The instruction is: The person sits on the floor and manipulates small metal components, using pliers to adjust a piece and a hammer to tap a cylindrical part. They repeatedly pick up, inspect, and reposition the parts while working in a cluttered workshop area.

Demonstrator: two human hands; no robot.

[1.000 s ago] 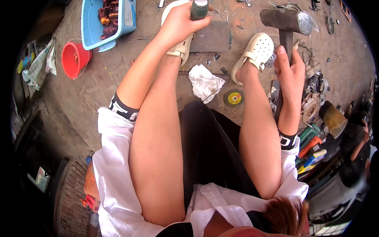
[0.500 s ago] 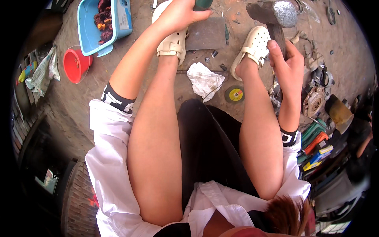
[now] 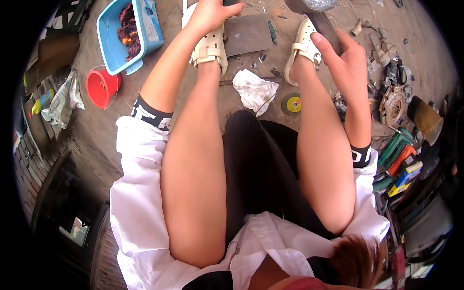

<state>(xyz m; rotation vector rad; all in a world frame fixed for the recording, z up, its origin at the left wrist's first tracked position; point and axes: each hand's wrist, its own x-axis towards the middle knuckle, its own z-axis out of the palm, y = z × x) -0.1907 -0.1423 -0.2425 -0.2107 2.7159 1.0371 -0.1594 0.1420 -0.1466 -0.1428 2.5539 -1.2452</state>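
My right hand [image 3: 349, 60] is closed round the dark wooden handle of a hammer [image 3: 325, 25], whose metal head is cut off by the upper edge of the picture. Farther left, my left hand [image 3: 212, 15] is closed at the same edge. A dark green, rounded piece [image 3: 233, 2] barely shows at its fingers; the rest of it lies out of view. Below and between the hands, a flat grey metal plate [image 3: 248, 35] is on the floor, beside my cream clogs [image 3: 209, 50].
A crumpled white cloth [image 3: 253, 92] and a cutting disc [image 3: 291, 104] lie between my legs. On the left are a light blue tub [image 3: 153, 42] with copper-coloured coils [image 3: 127, 33] and a red bucket [image 3: 102, 88]. Metal parts [image 3: 391, 105] and a green tool [image 3: 396, 147] crowd the right.
The hammer and both hands sit higher in the picture, with the hammer farther left. Less of the green piece shows. The floor things have shifted slightly as the view moved.
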